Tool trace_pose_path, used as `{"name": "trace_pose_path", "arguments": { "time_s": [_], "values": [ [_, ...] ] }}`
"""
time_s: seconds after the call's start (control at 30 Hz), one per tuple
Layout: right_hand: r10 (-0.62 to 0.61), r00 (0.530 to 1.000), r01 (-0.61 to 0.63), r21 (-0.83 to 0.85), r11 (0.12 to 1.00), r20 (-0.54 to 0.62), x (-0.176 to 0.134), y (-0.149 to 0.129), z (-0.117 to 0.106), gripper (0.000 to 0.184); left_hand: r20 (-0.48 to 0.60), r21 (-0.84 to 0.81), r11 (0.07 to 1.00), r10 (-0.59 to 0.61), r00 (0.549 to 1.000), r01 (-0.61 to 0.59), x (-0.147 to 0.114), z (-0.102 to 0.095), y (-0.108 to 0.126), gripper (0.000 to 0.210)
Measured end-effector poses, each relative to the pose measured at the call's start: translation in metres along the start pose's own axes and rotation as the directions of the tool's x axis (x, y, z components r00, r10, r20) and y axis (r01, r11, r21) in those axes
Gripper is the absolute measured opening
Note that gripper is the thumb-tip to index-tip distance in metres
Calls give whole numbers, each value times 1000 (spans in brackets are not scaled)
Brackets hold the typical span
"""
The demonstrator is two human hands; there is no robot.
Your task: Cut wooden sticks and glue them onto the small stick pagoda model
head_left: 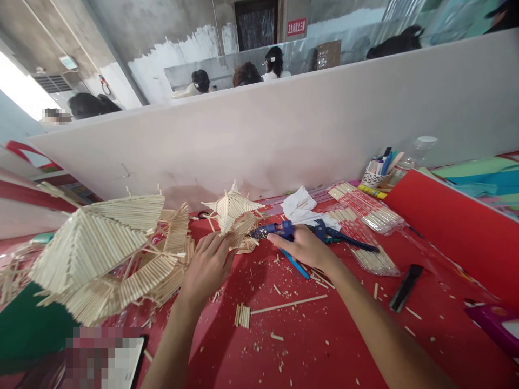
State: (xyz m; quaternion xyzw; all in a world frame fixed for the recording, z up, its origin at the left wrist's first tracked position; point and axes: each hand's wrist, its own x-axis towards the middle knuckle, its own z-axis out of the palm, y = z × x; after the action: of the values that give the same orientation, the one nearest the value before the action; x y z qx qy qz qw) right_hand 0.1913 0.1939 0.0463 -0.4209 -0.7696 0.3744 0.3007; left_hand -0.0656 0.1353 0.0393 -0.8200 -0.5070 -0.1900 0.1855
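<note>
My right hand (308, 247) is wrapped round a blue hot glue gun (284, 229), its nozzle pointing left at a small pavilion model (234, 207) made of thin wooden sticks with a star-shaped roof. The nozzle tip is right beside the model's lower front part; whether it touches cannot be made out. On the model's near left side, my left hand (208, 265) grips it with bent fingers, the fingertips partly hidden. A larger stick-built model (109, 237) with a broad sloping roof stands to the left of that hand.
Short cut sticks (242, 315), one long stick (289, 304) and scraps litter the red table. Bagged sticks (367, 208), white tissue (299, 204), a black-handled tool (406, 287) and a pen cup (375, 176) lie rightward. A pale partition (259, 135) closes the back; people sit beyond.
</note>
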Motion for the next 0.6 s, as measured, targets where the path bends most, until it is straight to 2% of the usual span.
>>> {"name": "trace_pose_path", "arguments": {
  "time_s": [0.27, 0.6],
  "values": [
    [11, 1000, -11, 10, 1000, -4, -1, -1, 2, 43, 11, -68, 996, 51, 999, -50, -1, 1, 0, 26],
    [0, 1000, 1, 16, 1000, -12, -1, -3, 3, 42, -32, -93, 994, 47, 998, -50, 0, 5, 3, 24]
  ]
}}
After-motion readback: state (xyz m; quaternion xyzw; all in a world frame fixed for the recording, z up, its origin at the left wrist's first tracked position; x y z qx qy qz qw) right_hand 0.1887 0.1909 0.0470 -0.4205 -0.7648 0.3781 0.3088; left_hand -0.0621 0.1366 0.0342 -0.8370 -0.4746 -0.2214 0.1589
